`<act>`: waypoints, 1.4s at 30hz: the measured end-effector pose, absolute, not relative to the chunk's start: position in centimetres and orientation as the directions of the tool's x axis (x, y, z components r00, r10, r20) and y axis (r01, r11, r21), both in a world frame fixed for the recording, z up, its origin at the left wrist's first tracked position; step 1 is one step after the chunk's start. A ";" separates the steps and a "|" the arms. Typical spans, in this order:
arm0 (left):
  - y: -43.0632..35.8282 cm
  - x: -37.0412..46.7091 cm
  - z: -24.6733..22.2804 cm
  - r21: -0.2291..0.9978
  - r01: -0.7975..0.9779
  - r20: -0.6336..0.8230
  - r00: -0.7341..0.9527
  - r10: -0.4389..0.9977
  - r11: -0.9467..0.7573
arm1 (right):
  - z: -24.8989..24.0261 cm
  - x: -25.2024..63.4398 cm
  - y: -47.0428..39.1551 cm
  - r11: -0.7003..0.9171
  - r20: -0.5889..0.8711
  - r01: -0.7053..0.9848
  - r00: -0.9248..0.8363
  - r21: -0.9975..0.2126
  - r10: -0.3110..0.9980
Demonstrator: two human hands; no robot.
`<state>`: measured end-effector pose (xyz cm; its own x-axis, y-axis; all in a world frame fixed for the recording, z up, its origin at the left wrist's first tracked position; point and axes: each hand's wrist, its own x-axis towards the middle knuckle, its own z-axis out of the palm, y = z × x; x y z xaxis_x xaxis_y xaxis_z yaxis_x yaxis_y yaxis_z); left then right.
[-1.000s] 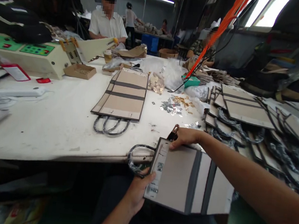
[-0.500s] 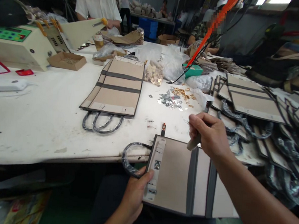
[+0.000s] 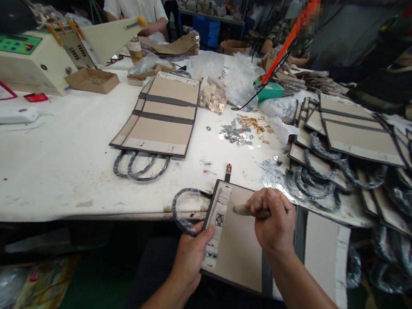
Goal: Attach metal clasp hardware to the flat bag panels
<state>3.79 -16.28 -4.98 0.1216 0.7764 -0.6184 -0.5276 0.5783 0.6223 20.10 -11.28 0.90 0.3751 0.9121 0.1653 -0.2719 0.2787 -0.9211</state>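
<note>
My left hand (image 3: 192, 250) grips the left edge of an unfolded bag panel (image 3: 242, 250), thumb on its white strip. The panel is beige with dark bands and leans over the table's front edge. A dark handle (image 3: 182, 209) in clear plastic loops from its left side. A short strap with a shiny metal end (image 3: 228, 170) sticks out at the top. A small square metal piece (image 3: 219, 219) sits on the strip. My right hand (image 3: 275, 220) is closed around a hand tool with a rounded grey-brown handle (image 3: 240, 210), held over the panel; its working end is hidden.
Another beige bag panel (image 3: 164, 138) with handles lies on the white table (image 3: 62, 170). Loose silver plates (image 3: 235, 134) and gold-coloured pieces (image 3: 256, 124) are scattered behind. Stacked panels (image 3: 363, 140) fill the right side. A machine (image 3: 25, 66) stands at left; people sit across.
My right hand has moved left and down with the tool, from above the panel's far edge to over its beige middle. My left hand keeps its hold on the panel.
</note>
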 end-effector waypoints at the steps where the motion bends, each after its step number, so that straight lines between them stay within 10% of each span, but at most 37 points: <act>1: -16.3 3.9 -5.0 0.628 -0.527 -0.617 0.112 0.779 0.572 | 1.2 20.1 -11.2 0.267 0.124 -0.340 0.388 -0.902 0.913; 9: -16.2 4.1 -4.8 0.613 -0.554 -0.618 0.108 0.779 0.563 | 1.2 18.4 -10.7 0.179 -0.007 -0.528 0.331 -0.830 0.944; 20: -16.3 3.9 -5.2 0.629 -0.546 -0.596 0.118 0.795 0.553 | 3.3 16.8 -11.1 0.235 0.170 -0.356 0.203 -0.904 0.964; 42: -16.3 3.6 -5.1 0.630 -0.578 -0.568 0.113 0.815 0.519 | 4.4 15.4 -10.0 0.081 0.062 0.183 -0.105 -0.980 0.993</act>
